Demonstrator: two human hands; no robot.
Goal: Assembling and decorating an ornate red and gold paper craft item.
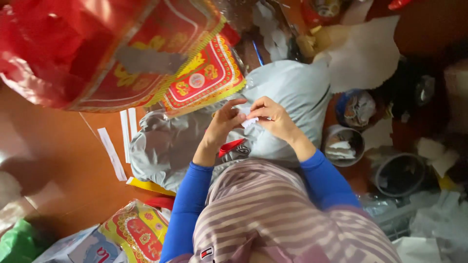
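Small white scrap of paper [250, 122], near the middle of the frame, pinched between both hands above the lap. Left hand [223, 122] with fingertips closed on the left edge of the scrap, thumb and forefinger pressed together. Right hand [274, 118] bent over the scrap from the right, fingers curled and gripping it too; both hands touching at the fingertips. Blue sleeves [187, 204] running down to a striped shirt [273, 214] at the bottom centre.

Directly under the hands, grey trousers [165, 146] over the bent knees, with a red piece [230, 147] lying just below the left wrist. Above the left hand, a red and gold patterned paper [207, 78] with a yellow fringe, and above it, in the upper left of the frame, a large red plastic bag [44, 53]. White paper strips [112, 153] on the brown floor [58, 160] at the left. Another red and yellow printed paper [139, 234] at the lower left, beside a green bag [17, 243].

On the right side, two round containers [343, 143] with crumpled white paper inside, near the right elbow. A large torn white sheet [365, 48] in the upper right. More crumpled clear plastic [429, 219] at the lower right corner.
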